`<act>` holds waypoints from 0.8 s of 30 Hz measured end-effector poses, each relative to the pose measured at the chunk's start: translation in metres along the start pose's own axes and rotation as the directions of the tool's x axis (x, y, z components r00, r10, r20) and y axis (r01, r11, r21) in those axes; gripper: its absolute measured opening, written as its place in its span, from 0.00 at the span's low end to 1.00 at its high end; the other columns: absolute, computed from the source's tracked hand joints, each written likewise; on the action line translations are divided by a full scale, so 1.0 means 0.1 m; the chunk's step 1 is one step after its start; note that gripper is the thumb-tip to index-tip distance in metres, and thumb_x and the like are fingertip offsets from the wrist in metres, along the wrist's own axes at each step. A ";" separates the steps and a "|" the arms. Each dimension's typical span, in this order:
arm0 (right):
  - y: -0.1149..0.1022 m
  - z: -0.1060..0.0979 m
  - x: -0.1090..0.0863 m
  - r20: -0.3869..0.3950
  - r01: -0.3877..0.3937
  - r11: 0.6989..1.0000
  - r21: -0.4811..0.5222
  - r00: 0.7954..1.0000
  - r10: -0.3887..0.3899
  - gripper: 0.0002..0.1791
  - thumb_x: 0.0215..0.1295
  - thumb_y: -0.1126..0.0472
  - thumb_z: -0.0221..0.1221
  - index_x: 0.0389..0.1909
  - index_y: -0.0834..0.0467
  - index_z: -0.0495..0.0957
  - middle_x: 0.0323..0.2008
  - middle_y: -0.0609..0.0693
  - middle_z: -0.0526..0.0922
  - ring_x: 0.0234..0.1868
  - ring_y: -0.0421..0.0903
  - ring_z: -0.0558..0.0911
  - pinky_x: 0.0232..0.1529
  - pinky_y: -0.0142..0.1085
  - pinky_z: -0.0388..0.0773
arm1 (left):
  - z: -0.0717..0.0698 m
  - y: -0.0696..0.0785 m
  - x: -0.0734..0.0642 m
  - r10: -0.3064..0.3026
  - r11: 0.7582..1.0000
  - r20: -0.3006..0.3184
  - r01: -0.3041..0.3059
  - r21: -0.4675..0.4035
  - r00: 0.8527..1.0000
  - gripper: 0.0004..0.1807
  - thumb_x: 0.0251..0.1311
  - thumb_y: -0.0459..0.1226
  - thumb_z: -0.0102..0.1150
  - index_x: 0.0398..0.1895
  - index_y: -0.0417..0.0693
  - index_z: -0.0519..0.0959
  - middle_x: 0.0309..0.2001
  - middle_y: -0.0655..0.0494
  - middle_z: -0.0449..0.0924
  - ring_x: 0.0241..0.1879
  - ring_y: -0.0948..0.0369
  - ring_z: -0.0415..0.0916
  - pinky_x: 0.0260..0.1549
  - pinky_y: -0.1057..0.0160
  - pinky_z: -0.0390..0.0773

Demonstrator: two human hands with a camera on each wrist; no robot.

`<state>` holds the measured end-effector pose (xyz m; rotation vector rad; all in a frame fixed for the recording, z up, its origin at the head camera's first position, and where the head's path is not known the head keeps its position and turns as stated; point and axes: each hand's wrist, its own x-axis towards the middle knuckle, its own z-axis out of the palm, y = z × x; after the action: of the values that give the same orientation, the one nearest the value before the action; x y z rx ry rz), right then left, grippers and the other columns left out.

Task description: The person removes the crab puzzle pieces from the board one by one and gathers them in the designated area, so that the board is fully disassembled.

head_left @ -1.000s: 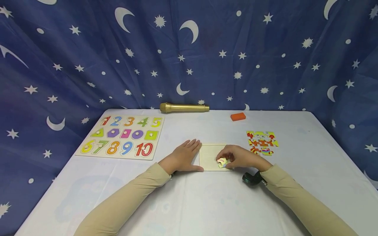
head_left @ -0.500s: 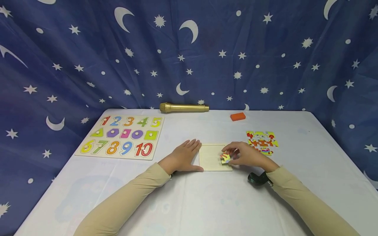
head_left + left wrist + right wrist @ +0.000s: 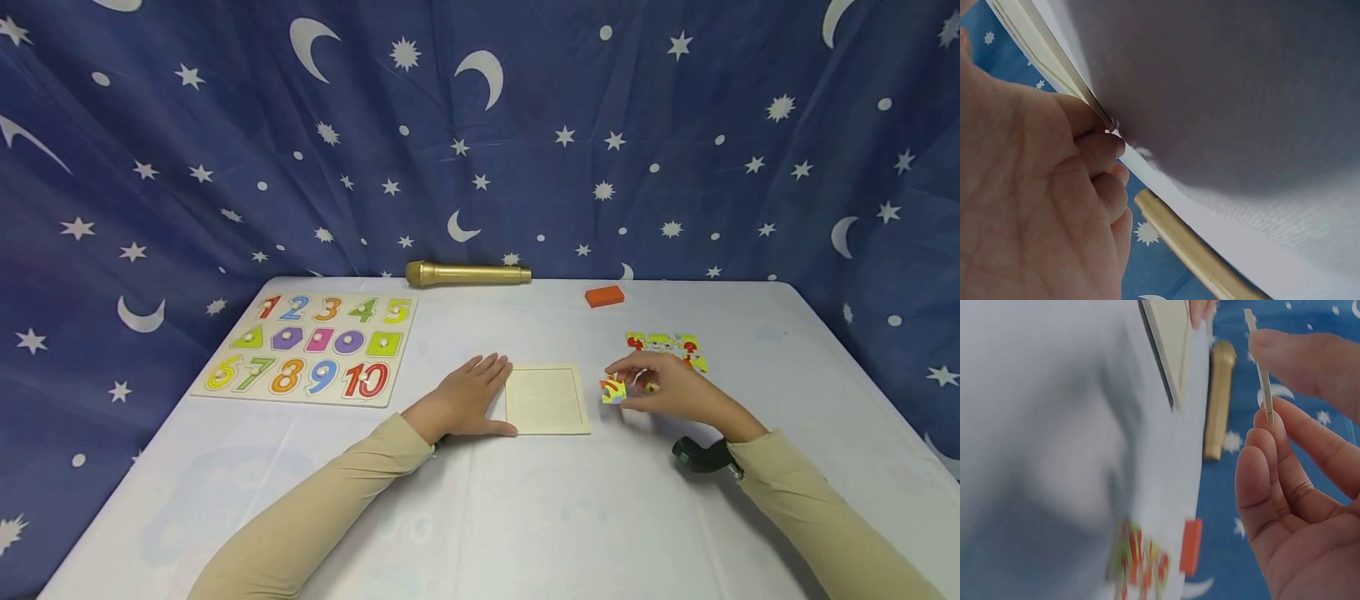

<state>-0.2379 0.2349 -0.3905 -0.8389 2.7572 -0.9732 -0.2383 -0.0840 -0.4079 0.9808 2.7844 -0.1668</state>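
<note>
My left hand (image 3: 465, 400) lies with straight fingers along the left edge of a pale, shallow-framed wooden board (image 3: 547, 400). In the left wrist view, its fingertips touch the edge of the board (image 3: 1054, 50). My right hand (image 3: 671, 387) pinches a small puzzle piece (image 3: 612, 392), yellow with red and blue marks, just right of the board. The right wrist view shows this thin piece (image 3: 1264, 381) edge-on between thumb and fingers. Behind my right hand lie other yellow and red puzzle pieces (image 3: 660, 342), partly hidden by it.
A number and shape puzzle board (image 3: 380, 312) lies at the left. Along the back edge is a gold microphone (image 3: 468, 275), with an orange block (image 3: 604, 297) to its right. A starry blue curtain (image 3: 525, 100) hangs behind the white table (image 3: 525, 517).
My right hand has moved right, carrying the puzzle piece from over the board to beside it, and now covers some of the other pieces. My left hand has stayed in place.
</note>
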 end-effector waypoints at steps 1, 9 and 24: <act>0.01 -0.04 -0.03 -0.009 -0.008 1.000 -0.012 1.000 0.008 0.23 0.47 0.64 0.71 0.48 0.62 0.80 0.33 0.47 0.79 0.33 0.46 0.75 0.36 0.34 0.80 | 0.00 0.00 0.00 -0.001 1.000 0.000 0.001 0.001 1.000 0.55 0.54 0.70 0.45 0.73 0.41 0.49 0.74 0.48 0.48 0.75 0.55 0.45 0.74 0.57 0.47; 0.25 -0.32 -0.24 -0.078 -0.072 0.994 -0.083 0.995 0.066 0.25 0.47 0.66 0.70 0.50 0.62 0.79 0.34 0.49 0.80 0.33 0.41 0.76 0.36 0.30 0.79 | 0.02 -0.02 0.02 -0.008 1.000 0.001 0.008 0.002 1.000 0.55 0.54 0.70 0.45 0.74 0.42 0.48 0.75 0.49 0.48 0.75 0.55 0.44 0.74 0.57 0.47; 0.79 -0.61 -0.52 -0.091 -0.221 0.969 -0.109 0.973 0.212 0.28 0.48 0.65 0.69 0.52 0.69 0.75 0.39 0.58 0.81 0.33 0.26 0.72 0.34 0.20 0.75 | 0.03 -0.02 0.03 -0.002 1.000 -0.001 0.002 0.001 1.000 0.55 0.54 0.70 0.46 0.73 0.41 0.49 0.74 0.49 0.48 0.75 0.55 0.44 0.74 0.58 0.47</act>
<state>-0.2471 0.3464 -0.3948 -0.5071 2.9203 -0.8269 -0.2409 -0.0842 -0.4115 0.9782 2.7863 -0.1686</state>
